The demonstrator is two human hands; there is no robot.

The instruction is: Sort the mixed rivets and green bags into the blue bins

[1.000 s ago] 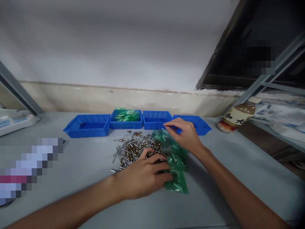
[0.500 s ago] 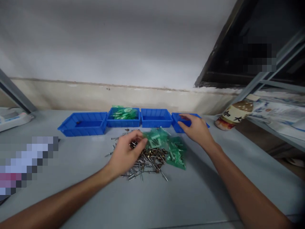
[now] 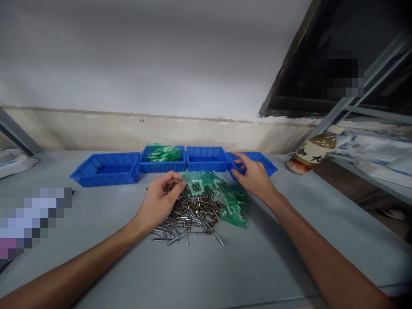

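Observation:
My left hand (image 3: 160, 198) is closed, thumb and fingers pinching the left edge of a small green plastic bag (image 3: 195, 186) with a pale square print and metal pieces inside. Beneath it spreads a heap of blind rivets (image 3: 193, 210), silver shanks mixed with brass-coloured parts. Another green bag (image 3: 236, 212), also holding metal pieces, lies at the heap's right side. My right hand (image 3: 252, 174) is open, fingers apart and curved, at the near left edge of the rightmost blue bin (image 3: 268, 162); I see nothing between its fingers.
Behind the heap stand a blue bin with green bags (image 3: 163, 167), another blue bin (image 3: 207, 165) and a longer one (image 3: 107, 176) with a small dark piece. A bottle (image 3: 310, 152) leans at the right, near a metal rack post (image 3: 334, 113). A white device (image 3: 16, 163) is at far left.
My left hand has drawn the green bag a little to the left over the rivets. My right hand stays by the rightmost bin, fingers still apart. The view has shifted slightly.

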